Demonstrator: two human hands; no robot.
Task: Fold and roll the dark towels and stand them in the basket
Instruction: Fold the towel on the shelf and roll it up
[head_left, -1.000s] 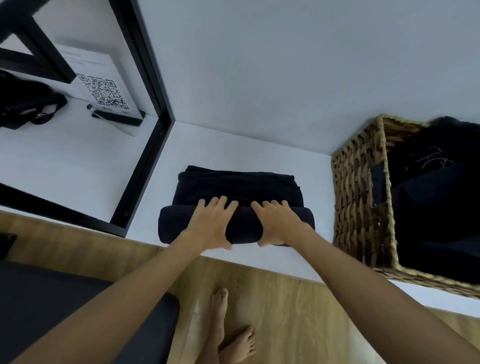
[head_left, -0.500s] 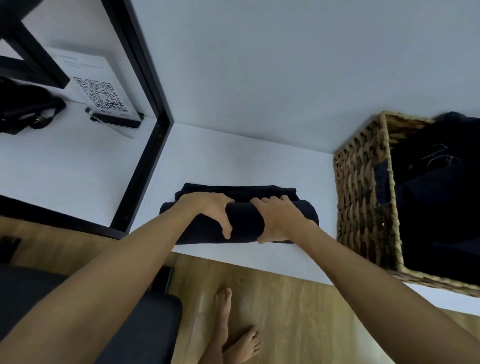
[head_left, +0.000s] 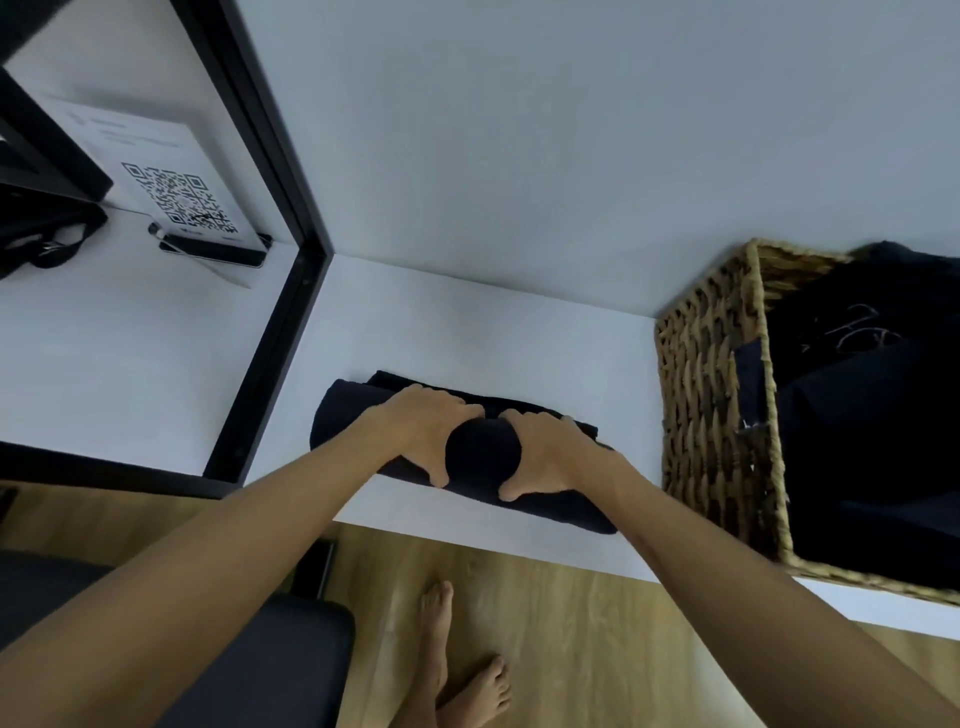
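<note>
left hand (head_left: 415, 431) curled over the top of the dark towel (head_left: 483, 457), thumb down the near face, fingers over the far side. right hand (head_left: 550, 457) just beside it, gripping the same roll the same way, thumb low at the front. both wrapped round the towel at its middle, near each other but apart. towel nearly all wound up, lying across the white table (head_left: 467, 332) near the front edge, only a thin fold of loose cloth showing behind the left hand.

rolling step, close to its end by the look of it. next move likely calls for tucking in that last flap, keeping the roll squeezed tight so it holds shape, then lifting it and turning it on end.

wicker basket (head_left: 711, 415) to the right on the same table, near the towel's right end but apart from it, already holding dark cloth (head_left: 872, 441). further left, a black frame (head_left: 270, 322) and a qr code sign (head_left: 176, 197). below, wooden floor (head_left: 571, 623) and bare feet (head_left: 462, 670).
</note>
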